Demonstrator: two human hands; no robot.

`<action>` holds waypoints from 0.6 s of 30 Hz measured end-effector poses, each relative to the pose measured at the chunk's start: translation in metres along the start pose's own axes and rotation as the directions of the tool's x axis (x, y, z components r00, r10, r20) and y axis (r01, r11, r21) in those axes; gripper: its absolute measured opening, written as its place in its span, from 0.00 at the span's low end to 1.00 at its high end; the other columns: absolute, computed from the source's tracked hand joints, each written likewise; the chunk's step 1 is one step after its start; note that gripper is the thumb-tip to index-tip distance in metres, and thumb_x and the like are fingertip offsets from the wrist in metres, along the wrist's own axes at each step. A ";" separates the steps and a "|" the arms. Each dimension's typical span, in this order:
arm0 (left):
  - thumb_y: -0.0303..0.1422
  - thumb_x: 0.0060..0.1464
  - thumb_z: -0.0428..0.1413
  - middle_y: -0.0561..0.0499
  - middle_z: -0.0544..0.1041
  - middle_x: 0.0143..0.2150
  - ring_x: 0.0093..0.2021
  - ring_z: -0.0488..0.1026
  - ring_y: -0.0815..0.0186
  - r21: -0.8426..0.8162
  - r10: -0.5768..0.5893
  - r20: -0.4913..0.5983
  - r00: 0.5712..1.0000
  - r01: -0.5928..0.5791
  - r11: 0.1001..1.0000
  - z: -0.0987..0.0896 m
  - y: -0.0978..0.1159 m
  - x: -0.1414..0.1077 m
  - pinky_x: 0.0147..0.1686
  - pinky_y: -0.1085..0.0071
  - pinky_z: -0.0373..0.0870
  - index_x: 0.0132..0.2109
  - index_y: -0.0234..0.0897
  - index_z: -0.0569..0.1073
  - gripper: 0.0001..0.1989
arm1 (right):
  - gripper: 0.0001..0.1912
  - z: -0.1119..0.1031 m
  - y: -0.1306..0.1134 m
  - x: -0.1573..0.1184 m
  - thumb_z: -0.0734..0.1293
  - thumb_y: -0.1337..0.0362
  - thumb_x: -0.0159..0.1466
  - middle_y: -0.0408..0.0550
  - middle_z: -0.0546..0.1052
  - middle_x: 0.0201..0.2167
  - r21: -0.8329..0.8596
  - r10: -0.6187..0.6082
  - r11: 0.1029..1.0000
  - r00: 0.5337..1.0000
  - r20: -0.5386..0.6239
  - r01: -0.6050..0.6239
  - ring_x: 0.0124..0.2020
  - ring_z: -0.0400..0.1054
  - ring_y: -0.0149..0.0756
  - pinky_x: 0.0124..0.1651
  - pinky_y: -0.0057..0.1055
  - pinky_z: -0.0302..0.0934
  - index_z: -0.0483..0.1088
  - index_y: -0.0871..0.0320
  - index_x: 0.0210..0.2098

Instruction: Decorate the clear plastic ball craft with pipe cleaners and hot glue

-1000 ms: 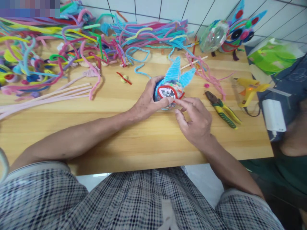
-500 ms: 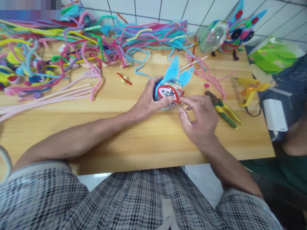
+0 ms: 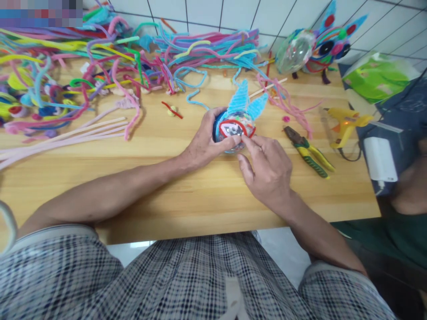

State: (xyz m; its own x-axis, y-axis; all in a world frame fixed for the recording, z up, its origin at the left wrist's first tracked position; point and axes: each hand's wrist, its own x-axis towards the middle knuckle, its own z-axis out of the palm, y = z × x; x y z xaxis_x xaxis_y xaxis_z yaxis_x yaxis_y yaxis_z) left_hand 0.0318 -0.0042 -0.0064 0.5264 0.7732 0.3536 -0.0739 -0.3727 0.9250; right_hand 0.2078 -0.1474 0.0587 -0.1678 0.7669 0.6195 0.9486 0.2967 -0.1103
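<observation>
Wrapped round the left side of a clear, rounded craft figure [image 3: 247, 119] is my left hand [image 3: 213, 138], its thumb across the front. The figure carries two blue pipe-cleaner ears [image 3: 240, 98] and a red-and-white eye shape [image 3: 233, 129] made of pipe cleaner. My right hand [image 3: 268, 169] reaches in from the right with its index finger touching the front by the red outline. Its thumb stands apart below, and I see nothing held in it. Just right of that hand lie pliers [image 3: 308, 153] with yellow-green handles.
Bundled pipe cleaners [image 3: 213, 49] and a tangled heap [image 3: 50, 98] cover the table's back and left. A finished-looking eared figure [image 3: 328, 49] stands at the back right. A yellow glue gun [image 3: 347, 124] and a white box [image 3: 380, 159] sit near the right edge, beside another person's arm [image 3: 412, 191].
My right hand has moved left, and its index finger now lies farther across the figure's front, near my left thumb. My left hand keeps its hold on the figure.
</observation>
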 end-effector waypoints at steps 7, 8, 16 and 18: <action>0.64 0.59 0.70 0.39 0.72 0.73 0.71 0.75 0.42 -0.023 -0.036 -0.004 0.999 0.035 0.999 0.000 0.001 0.000 0.74 0.39 0.74 0.73 0.47 0.63 0.48 | 0.22 -0.003 0.014 0.006 0.71 0.69 0.75 0.52 0.86 0.53 0.185 0.023 0.983 0.993 -0.119 0.000 0.49 0.82 0.45 0.54 0.44 0.78 0.77 0.49 0.66; 0.64 0.59 0.70 0.39 0.72 0.73 0.71 0.75 0.43 -0.030 -0.039 -0.001 0.999 0.039 0.999 0.000 0.001 0.000 0.74 0.39 0.74 0.73 0.47 0.62 0.47 | 0.20 -0.003 0.016 0.007 0.71 0.69 0.75 0.51 0.86 0.51 0.183 0.023 0.983 0.989 -0.144 0.004 0.48 0.82 0.43 0.53 0.43 0.78 0.78 0.49 0.64; 0.64 0.58 0.70 0.40 0.72 0.72 0.70 0.76 0.44 -0.030 -0.032 -0.004 0.999 0.032 0.999 0.001 0.004 -0.001 0.73 0.42 0.76 0.72 0.48 0.62 0.47 | 0.19 0.001 0.015 0.004 0.69 0.66 0.76 0.51 0.87 0.52 0.061 -0.009 0.998 0.999 -0.036 0.012 0.49 0.82 0.45 0.51 0.44 0.77 0.78 0.49 0.65; 0.64 0.58 0.70 0.40 0.72 0.72 0.71 0.75 0.44 -0.021 -0.031 -0.006 0.999 0.031 0.999 0.001 0.005 -0.001 0.73 0.42 0.75 0.72 0.48 0.62 0.47 | 0.21 0.003 0.015 0.001 0.70 0.67 0.75 0.52 0.87 0.52 0.049 -0.018 0.999 0.999 -0.031 0.019 0.48 0.81 0.46 0.51 0.46 0.76 0.78 0.48 0.66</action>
State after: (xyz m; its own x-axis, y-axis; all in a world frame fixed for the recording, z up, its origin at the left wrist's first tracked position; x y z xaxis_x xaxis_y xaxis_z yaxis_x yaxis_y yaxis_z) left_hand 0.0319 -0.0074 -0.0026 0.5235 0.7876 0.3251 -0.0754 -0.3372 0.9384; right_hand 0.2210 -0.1405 0.0553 -0.1762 0.7438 0.6448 0.9309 0.3388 -0.1364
